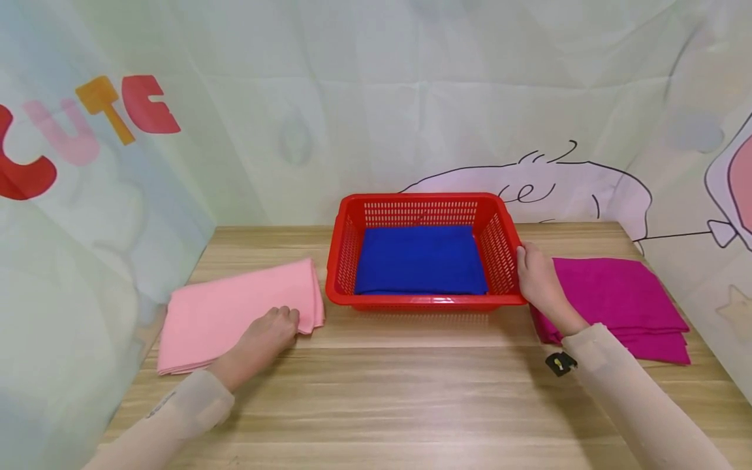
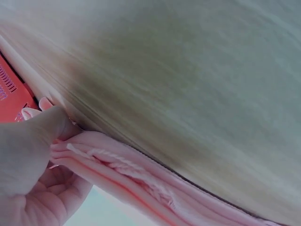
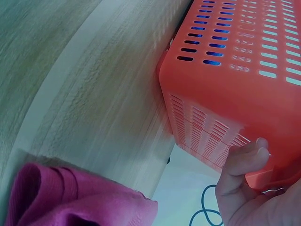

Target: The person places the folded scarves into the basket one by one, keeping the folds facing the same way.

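My left hand [image 1: 266, 339] pinches the near right edge of a folded pink cloth [image 1: 235, 303] lying on the left of the table. In the left wrist view, the layered pink edge [image 2: 113, 165] sits between thumb and fingers. On the right, my right hand [image 1: 539, 277] holds the right side of a red plastic basket [image 1: 429, 299] by its rim. Up close, bent fingers [image 3: 249, 162] show against the basket's slotted wall [image 3: 202, 80]. A folded blue cloth [image 1: 420, 261] lies flat inside the basket.
A folded magenta cloth [image 1: 611, 300] lies right of the basket, partly behind the right wrist. A small black object [image 1: 560, 363] shows beside the right sleeve. Behind the wooden table [image 1: 399, 398] hangs a printed curtain [image 1: 364, 98]; a dark cord [image 3: 204, 205] shows beyond the table.
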`<state>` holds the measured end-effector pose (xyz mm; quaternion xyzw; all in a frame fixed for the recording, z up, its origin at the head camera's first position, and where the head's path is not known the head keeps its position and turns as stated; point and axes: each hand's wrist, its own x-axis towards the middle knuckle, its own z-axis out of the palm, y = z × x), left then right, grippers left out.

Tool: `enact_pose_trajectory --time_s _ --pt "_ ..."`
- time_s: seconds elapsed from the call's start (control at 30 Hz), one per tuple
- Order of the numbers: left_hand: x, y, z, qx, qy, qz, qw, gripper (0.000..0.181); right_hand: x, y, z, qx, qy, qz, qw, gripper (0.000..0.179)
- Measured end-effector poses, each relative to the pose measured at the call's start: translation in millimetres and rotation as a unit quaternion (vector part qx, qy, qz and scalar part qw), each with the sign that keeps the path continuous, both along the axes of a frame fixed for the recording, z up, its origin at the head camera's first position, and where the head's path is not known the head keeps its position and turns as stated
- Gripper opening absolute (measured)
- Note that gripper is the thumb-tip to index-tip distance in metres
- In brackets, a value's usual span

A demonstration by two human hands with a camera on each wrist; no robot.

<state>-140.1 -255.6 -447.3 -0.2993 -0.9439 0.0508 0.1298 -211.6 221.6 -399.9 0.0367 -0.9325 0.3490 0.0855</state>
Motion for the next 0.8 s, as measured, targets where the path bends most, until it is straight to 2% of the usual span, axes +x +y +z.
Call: enact_pose_trajectory --time_s 0.23,0.63,0.8 --pt "2.4 0.3 -0.9 -0.010 0.012 -0.008 0.9998 0.021 -0.9 0.3 -0.7 0.001 0.002 0.001 1.0000 0.046" --pt "9.4 1.5 -3.6 -0.002 0.031 -0.022 0.9993 0.022 0.6 -0.2 0.8 0.001 -0.017 -0.003 0.9998 0.050" --pt "13.3 2.5 -3.0 -0.005 0.029 -0.023 0.9993 0.022 -0.1 -0.2 0.5 0.003 -0.010 -0.003 0.9999 0.049"
